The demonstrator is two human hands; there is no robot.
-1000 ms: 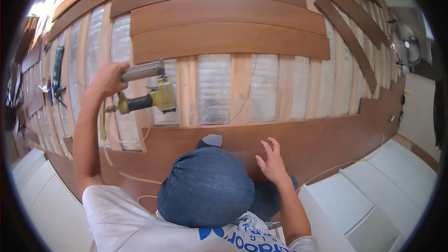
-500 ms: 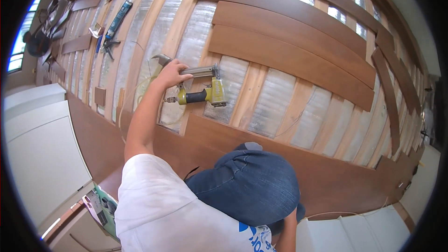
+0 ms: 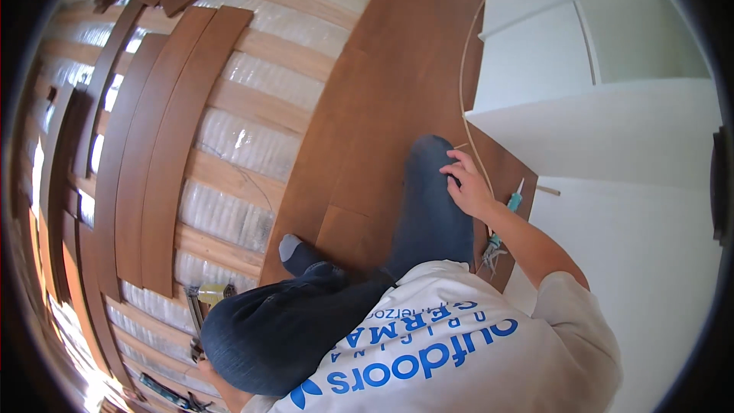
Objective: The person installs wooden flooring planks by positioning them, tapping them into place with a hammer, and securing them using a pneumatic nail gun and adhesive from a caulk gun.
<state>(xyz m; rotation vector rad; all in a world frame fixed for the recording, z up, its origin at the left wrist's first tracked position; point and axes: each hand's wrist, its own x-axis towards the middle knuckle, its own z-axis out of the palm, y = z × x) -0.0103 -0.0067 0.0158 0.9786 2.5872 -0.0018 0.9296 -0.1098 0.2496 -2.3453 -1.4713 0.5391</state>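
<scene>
while tube (image 3: 514,201) sits in caulk gun (image 3: 494,248), r fingers (image 3: 465,160) half-open, empty; can't tell l fingers (image 3: 206,365).

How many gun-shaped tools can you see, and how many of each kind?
Nail gun: 1, partly hidden behind the bent knee
Caulking guns: 2, one near the right hand, one at the lower left of the picture
Total: 3
</scene>
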